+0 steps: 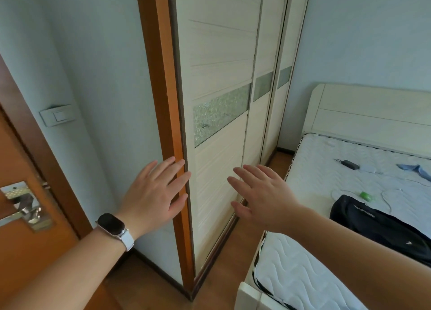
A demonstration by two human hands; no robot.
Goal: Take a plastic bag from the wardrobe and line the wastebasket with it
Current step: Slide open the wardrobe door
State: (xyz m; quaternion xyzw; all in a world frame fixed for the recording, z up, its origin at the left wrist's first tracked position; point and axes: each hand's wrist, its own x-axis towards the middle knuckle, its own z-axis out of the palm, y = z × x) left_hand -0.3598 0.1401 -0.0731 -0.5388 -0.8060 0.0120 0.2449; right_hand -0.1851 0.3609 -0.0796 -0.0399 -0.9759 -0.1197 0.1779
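Note:
The wardrobe [219, 113] stands straight ahead, its cream sliding doors closed, each with a frosted glass band, set in an orange-brown frame. My left hand [156, 193], with a watch on the wrist, is held open in front of the frame's edge, fingers spread. My right hand [261, 197] is open too, fingers pointing at the lower panel of the nearest door. Whether either hand touches the wardrobe is unclear. No plastic bag and no wastebasket are in view.
A bed [349, 183] with a white mattress stands close on the right, carrying a dark bag [377, 225], a charger, cables and a small green object. A brown room door with a metal handle [21, 207] is at the left, a wall switch [58, 114] beside it. A narrow strip of wooden floor runs between wardrobe and bed.

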